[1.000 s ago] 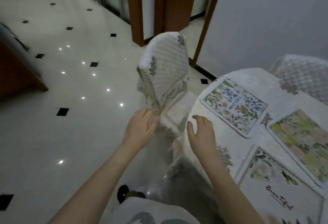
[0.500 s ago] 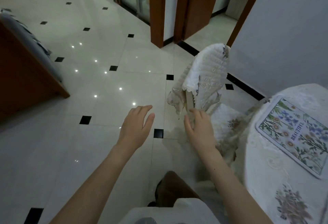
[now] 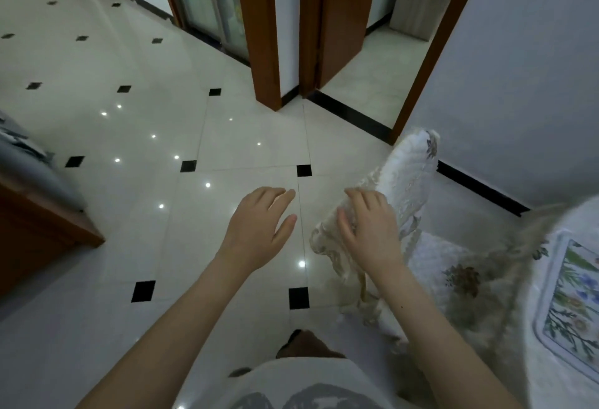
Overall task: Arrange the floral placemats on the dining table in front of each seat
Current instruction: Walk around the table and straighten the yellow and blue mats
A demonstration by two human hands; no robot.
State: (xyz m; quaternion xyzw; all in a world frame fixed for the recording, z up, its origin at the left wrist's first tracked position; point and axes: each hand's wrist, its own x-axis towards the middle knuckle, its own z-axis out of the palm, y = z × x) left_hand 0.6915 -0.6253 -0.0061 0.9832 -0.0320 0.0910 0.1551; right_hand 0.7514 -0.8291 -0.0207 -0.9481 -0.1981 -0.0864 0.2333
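One floral placemat (image 3: pixel 570 305) with blue and yellow flowers lies on the white-clothed dining table (image 3: pixel 557 373) at the far right edge of the view, partly cut off. A dining chair (image 3: pixel 411 175) with a quilted white cover stands left of the table. My right hand (image 3: pixel 369 230) rests on the top of the chair's backrest, fingers curled over the cover. My left hand (image 3: pixel 259 227) hovers open over the floor, left of the chair, holding nothing.
A glossy tiled floor (image 3: pixel 162 149) with black diamond insets fills the left and middle. Brown door frames (image 3: pixel 262 29) and a doorway stand ahead. A wooden sofa with a grey cushion (image 3: pixel 29 201) juts in at the left. A grey wall (image 3: pixel 525 68) runs behind the chair.
The view has swung left, away from the table, so two placemats have left the frame. My right hand moved from the table edge onto the chair's backrest. My left hand stayed open.
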